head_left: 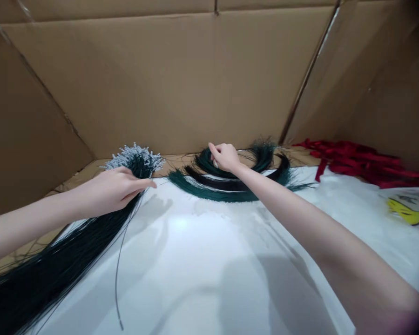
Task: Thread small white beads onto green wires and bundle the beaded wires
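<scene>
Presently: at 11 o'clock on desk point(195, 265), beaded stem bundle point(136, 155) under left hand point(110, 193), finger hold hidden, cannot tell. At 12 o'clock, dark-green wire bundle point(264, 157) under right hand point(226, 157), fingers curled, grip unclear. Best handled strand-wise, pulling lengthwise, without tangling.

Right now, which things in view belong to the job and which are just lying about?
In the job:
Long dark strand bundle with pale tips, left hand over it
Curved dark strand bundles, right hand at the farthest

Apparently lying about, untouched:
Red ribbon-like pile
Pale plastic with yellow print
</scene>
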A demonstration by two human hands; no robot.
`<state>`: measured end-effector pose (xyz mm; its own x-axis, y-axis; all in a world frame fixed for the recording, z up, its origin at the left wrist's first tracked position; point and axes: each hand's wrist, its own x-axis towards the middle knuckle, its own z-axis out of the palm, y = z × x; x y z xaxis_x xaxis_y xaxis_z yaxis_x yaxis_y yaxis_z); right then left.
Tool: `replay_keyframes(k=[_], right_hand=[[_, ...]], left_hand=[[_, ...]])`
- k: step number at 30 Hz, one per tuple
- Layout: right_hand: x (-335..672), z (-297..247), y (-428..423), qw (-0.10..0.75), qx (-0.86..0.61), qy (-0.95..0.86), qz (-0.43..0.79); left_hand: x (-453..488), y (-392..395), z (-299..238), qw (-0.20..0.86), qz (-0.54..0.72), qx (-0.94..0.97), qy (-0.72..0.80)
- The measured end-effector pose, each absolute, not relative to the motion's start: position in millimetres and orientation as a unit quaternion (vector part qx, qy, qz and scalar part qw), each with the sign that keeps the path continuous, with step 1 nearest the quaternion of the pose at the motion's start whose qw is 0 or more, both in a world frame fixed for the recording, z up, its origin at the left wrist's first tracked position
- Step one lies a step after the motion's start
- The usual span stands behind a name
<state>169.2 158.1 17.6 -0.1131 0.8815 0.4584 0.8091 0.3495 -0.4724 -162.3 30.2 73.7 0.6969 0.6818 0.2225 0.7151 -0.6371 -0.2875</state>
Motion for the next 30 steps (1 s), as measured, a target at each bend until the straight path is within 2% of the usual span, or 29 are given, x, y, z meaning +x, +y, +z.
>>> replay_keyframes(k=[4,13,23,30], right_hand=[[207,4,152,0.286,-0.603,-0.742,0.055],[188,-5,167,0.229,-0.599,-0.762,0.088],[178,-17,188,0.241,-0.624,-0.727,0.153],[184,-18,185,0.304,-0.621,-0.694,0.200]], left_hand=[[-108,71,62,0.165,0.009,-0.939,-0.300],[-19,153,35,0.170,-0.033,-0.935,-0.310],[-13,190,21,0.167,-0.054,-0.920,-0.351],[-26,190,17,0.134,-0.084,-0.914,-0.373]])
